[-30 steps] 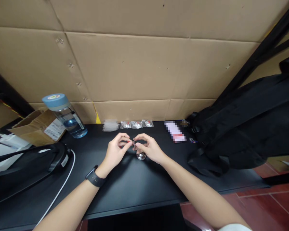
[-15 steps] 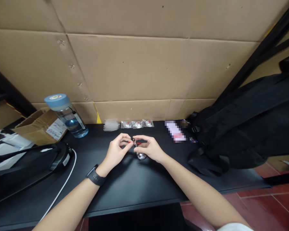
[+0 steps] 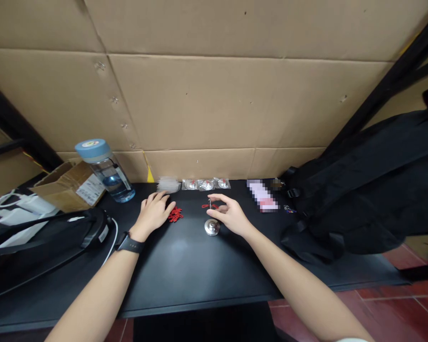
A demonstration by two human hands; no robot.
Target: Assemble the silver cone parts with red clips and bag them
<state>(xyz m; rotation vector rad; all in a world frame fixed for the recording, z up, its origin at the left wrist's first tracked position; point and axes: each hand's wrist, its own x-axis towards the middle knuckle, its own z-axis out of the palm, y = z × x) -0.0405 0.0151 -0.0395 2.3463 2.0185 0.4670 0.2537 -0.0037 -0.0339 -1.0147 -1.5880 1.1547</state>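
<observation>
So the thin shiny disc (image 3: 210, 204) is held edge-on above the black tabletop (image 3: 185, 280), pinched between thumb and fingers of the right hand (image 3: 232, 216), red cord (image 3: 204, 206) sticking out beside it. Silver round piece (image 3: 212, 227) sits just below. Left hand (image 3: 152, 213) is loosely spread by the red cord pile (image 3: 176, 214), fingertips at the clear sleeves (image 3: 168, 184), can't tell if touching. Looks like the sleeve-fetching step, imo; peeling off just one would call for a light fingertip grip.
</observation>
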